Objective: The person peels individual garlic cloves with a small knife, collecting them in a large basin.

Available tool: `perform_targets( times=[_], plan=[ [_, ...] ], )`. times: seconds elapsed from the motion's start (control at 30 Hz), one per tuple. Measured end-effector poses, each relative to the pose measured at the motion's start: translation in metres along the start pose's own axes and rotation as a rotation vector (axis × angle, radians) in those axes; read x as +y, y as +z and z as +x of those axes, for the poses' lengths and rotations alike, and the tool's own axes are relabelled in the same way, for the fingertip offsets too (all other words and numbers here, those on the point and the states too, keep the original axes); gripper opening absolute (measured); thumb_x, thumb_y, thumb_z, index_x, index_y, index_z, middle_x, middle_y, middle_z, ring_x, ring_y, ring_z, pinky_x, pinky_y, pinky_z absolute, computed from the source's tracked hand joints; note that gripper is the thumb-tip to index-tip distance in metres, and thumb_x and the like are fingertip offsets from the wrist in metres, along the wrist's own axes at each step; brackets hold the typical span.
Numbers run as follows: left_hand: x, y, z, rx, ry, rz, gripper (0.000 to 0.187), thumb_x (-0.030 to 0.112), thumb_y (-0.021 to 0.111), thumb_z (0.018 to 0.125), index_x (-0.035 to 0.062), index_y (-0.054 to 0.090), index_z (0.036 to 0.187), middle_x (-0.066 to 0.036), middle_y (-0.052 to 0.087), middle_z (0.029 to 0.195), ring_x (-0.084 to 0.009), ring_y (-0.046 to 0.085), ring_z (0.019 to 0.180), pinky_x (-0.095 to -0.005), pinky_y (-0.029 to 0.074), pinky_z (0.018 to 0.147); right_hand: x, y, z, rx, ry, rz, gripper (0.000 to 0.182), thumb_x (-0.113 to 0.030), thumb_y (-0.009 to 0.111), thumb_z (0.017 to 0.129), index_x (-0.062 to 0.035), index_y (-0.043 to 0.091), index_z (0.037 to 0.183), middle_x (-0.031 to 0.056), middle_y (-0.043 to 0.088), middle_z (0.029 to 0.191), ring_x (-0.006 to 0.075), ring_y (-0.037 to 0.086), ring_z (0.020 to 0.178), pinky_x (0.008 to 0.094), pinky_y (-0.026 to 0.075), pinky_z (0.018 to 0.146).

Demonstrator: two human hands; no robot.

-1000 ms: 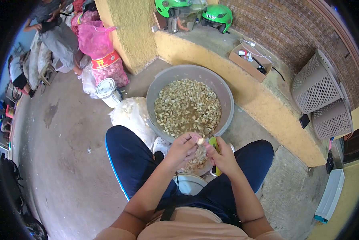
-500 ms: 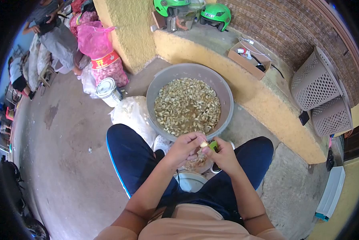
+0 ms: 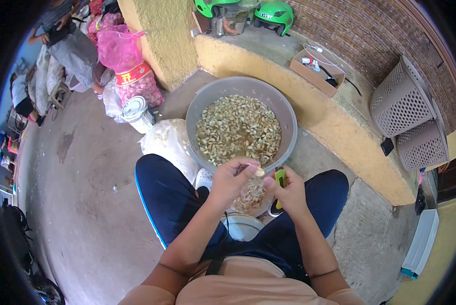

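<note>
My left hand (image 3: 231, 179) pinches a pale garlic clove (image 3: 260, 172) between thumb and fingertips, above the near rim of a large grey tub (image 3: 292, 122). Many similar cloves (image 3: 238, 124) lie in brownish liquid inside the tub. To the right, my right hand (image 3: 290, 190) is closed around a yellow-green cutter (image 3: 280, 179), held upright; its blade is too small to make out. Between and below my hands, a clear bag or bowl of peelings (image 3: 249, 197) sits just in front of a pale bucket (image 3: 243, 227) between my legs.
A white plastic sack (image 3: 169, 145) and a lidded white pail (image 3: 138, 114) stand left of the tub. Pink net sacks (image 3: 139, 84) are behind them. A low yellow wall (image 3: 309, 119) runs right, bearing helmets, a cardboard box (image 3: 317, 71) and baskets (image 3: 403, 104). People stand far left.
My hands have moved apart. The right hand with the cutter has shifted slightly right, away from the clove, and the cutter is now more upright. More of the peelings shows between the hands.
</note>
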State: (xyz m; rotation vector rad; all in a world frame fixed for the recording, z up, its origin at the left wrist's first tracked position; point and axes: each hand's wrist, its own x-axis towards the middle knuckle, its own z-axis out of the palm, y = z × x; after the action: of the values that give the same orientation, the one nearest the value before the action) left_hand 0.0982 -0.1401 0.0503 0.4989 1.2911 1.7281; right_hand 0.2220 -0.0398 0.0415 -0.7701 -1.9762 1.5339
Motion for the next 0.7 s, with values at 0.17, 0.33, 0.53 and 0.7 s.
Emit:
perform_targets(
  times=[0.17,0.33,0.53,0.7],
  plan=[
    [-0.017,0.003,0.002,0.116,0.393,0.176,0.013,0.007,0.064,0.075,0.0017,0.063,0.087,-0.004,0.061,0.080,-0.0072,0.052,0.063,-0.0198,0.039,0.050,-0.018,0.003,-0.002,0.003,0.218,0.271,0.017,-0.013,0.062,0.077,0.0010,0.058,0.087,-0.0008,0.053,0.062,0.0040,0.045,0.047,0.0179,0.036,0.042],
    [-0.015,0.010,-0.007,0.212,0.560,0.537,0.013,0.004,0.067,0.071,0.0024,0.064,0.083,-0.008,0.063,0.085,-0.0106,0.056,0.069,-0.0225,0.043,0.057,-0.017,0.009,-0.002,0.140,0.153,0.066,0.014,-0.012,0.064,0.074,0.0016,0.060,0.078,0.0015,0.052,0.058,0.0056,0.045,0.048,0.0214,0.036,0.043],
    [-0.021,0.011,-0.014,0.221,0.550,0.561,0.014,0.003,0.069,0.068,0.0013,0.064,0.081,-0.009,0.063,0.083,-0.0112,0.056,0.069,-0.0209,0.043,0.057,-0.017,0.012,-0.002,0.215,-0.101,-0.193,0.017,-0.011,0.063,0.069,0.0036,0.056,0.067,0.0081,0.047,0.053,0.0095,0.043,0.048,0.0276,0.035,0.044],
    [-0.032,0.008,-0.011,0.223,0.466,0.431,0.013,0.005,0.067,0.072,0.0011,0.063,0.083,-0.007,0.062,0.076,-0.0080,0.052,0.059,-0.0187,0.039,0.048,-0.002,0.009,0.001,0.161,0.032,-0.190,0.016,-0.010,0.062,0.070,0.0024,0.054,0.066,0.0068,0.049,0.054,0.0088,0.045,0.048,0.0261,0.036,0.045]
  ],
)
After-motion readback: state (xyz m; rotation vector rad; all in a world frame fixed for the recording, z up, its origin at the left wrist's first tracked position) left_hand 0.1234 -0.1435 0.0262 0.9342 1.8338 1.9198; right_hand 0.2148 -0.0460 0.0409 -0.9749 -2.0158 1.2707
